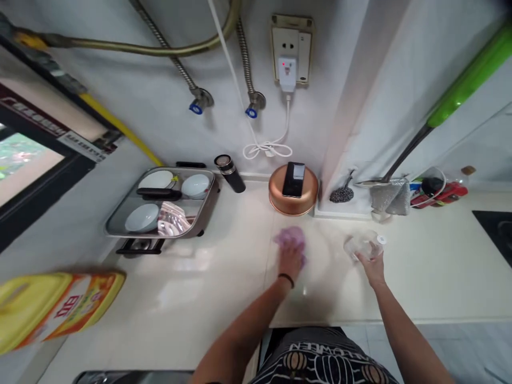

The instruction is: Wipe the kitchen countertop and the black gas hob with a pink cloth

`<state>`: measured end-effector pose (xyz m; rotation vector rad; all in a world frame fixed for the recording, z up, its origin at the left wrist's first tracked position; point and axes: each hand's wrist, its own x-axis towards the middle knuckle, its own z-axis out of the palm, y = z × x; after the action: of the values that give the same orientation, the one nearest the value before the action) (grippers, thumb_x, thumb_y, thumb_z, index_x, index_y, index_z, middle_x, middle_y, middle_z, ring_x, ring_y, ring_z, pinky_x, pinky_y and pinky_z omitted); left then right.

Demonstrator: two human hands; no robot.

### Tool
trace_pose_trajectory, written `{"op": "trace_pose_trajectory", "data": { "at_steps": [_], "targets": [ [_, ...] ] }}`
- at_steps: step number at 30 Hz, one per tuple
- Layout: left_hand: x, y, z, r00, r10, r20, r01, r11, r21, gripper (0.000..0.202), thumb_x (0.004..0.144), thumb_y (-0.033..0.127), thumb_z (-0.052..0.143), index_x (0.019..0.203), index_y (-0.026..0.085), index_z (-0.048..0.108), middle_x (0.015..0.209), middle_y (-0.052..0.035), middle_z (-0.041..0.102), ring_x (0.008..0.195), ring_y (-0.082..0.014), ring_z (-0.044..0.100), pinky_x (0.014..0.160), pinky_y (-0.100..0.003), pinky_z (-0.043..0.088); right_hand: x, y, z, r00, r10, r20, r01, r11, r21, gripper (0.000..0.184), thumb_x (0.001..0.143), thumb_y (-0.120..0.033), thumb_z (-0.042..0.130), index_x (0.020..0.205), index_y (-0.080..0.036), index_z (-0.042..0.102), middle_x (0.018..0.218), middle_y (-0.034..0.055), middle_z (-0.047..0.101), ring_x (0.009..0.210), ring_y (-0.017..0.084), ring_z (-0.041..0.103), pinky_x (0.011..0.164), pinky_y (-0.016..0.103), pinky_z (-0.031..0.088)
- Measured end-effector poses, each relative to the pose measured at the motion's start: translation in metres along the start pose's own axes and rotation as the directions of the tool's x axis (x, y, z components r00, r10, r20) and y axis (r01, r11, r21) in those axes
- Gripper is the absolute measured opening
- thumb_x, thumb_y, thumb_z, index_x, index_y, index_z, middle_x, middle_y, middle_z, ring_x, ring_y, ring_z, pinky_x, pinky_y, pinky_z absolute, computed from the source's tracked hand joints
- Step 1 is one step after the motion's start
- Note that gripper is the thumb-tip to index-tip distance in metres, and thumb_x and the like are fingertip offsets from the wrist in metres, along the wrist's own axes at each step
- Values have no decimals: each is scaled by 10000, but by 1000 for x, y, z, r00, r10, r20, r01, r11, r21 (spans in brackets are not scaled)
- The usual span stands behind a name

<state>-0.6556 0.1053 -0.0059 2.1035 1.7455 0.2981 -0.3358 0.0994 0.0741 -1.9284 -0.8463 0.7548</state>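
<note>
On the counter (236, 266), a purple cloth (291, 233) lies under the left hand (292, 257), whose grip I cannot tell. The right hand (373, 266) clasps a clear jar (361, 243).

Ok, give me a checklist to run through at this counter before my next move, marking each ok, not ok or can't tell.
1. Purple cloth under left grip: ok, against the counter.
2. Clear container in right grip: ok, held.
3. Container's weight on the counter: cannot tell.
4. Phone off the counter: ok, atop the copper-coloured round vessel.
5. Wall plug pulled out: not ok, still in its socket, red light showing.
</note>
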Motion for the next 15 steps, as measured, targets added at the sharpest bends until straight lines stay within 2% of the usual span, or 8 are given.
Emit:
{"op": "trace_pose_trajectory", "data": {
  "at_steps": [2,3,4,6,8,11,13,15],
  "targets": [
    [-12,46,36,962,255,96,-249,966,-68,502,1003,330,574,1495,248,633,1661,-145,505,1598,-402,330,1291,-665,226,2,10,-1,1000,14,-2,-14,1000,19,1110,520,-663,866,1452,-196,485,1433,163,654,1247,329,648,1129,488,507],
    [-18,60,49,935,336,110,-327,940,-97,498,1024,316,539,1513,260,615,1664,-124,508,1600,-366,340,1297,-633,239,1,14,-2,1000,20,12,-20,1000,15,1128,537,-667,863,1485,-196,472,1454,164,646,1272,333,639,1143,489,498],
    [-22,66,56,910,398,115,-385,915,-118,501,1036,311,516,1527,263,598,1669,-110,504,1601,-340,346,1303,-605,245,0,18,-4,999,26,28,-26,1000,2,1147,556,-670,856,1519,-193,456,1476,169,636,1297,341,629,1155,494,488],
    [-21,56,52,897,432,94,-420,899,-125,508,1031,301,514,1530,247,592,1667,-103,507,1602,-325,345,1309,-570,247,-7,26,-9,998,34,53,-32,999,-30,1190,592,-685,830,1591,-195,407,1542,183,591,1326,354,619,1155,507,487],
    [-7,21,25,934,354,52,-349,933,-84,522,994,302,557,1506,214,612,1652,-125,515,1609,-361,318,1310,-577,231,-18,37,-19,998,38,49,-36,998,-44,1223,624,-712,795,1647,-217,343,1618,193,520,1306,346,643,1116,499,521],
    [30,-56,-36,996,84,-26,-83,996,30,516,1005,267,487,1494,158,607,1656,-180,491,1620,-394,275,1304,-577,225,-44,61,-43,999,49,13,-48,997,-57,1200,651,-736,765,1656,-231,349,1659,203,474,1232,313,695,1061,464,566],
    [58,-107,-75,988,-124,-88,130,989,72,546,1026,303,456,1529,116,554,1675,-226,442,1624,-417,247,1278,-584,268,-66,77,-61,998,62,-1,-62,994,-93,1114,680,-726,752,1619,-222,425,1626,199,518,1192,306,715,1054,465,576],
    [82,-149,-102,936,-314,-161,330,940,82,581,1048,324,414,1574,87,482,1699,-260,380,1621,-434,235,1259,-623,274,-91,91,-77,997,76,-12,-76,988,-135,1021,717,-713,734,1572,-211,494,1569,185,583,1162,305,729,1040,470,589]
  ]
}}
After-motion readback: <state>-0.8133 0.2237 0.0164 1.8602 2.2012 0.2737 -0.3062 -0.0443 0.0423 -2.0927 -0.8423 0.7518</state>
